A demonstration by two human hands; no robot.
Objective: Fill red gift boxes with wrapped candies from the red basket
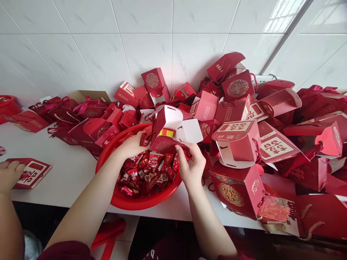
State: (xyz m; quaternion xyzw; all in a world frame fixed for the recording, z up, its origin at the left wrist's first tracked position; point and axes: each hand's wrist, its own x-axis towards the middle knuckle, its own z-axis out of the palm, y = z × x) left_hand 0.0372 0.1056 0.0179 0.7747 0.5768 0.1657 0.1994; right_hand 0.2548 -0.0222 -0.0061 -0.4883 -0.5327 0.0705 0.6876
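An opened red candy box (162, 144) with a white inside is held over a red plastic basin (141, 204). At its front right edge, my right hand (193, 162) grips the box between thumb and fingers. My left hand (135, 144) is closed at the left side of the box; a dark red patterned thing shows at its fingertips, but I cannot make out what it is. A yellow-wrapped piece (166, 133) lies inside the box. Below, wrapped candies (153, 162), mostly red, fill the basin.
Red gift boxes (235, 141) are heaped to the right and along the tiled wall (146, 54). Beribboned boxes (89, 107) stand at the left. Another person's hand (9, 175) rests on a flat red box (34, 174) on the white table (67, 177). A red stool (111, 231) stands below.
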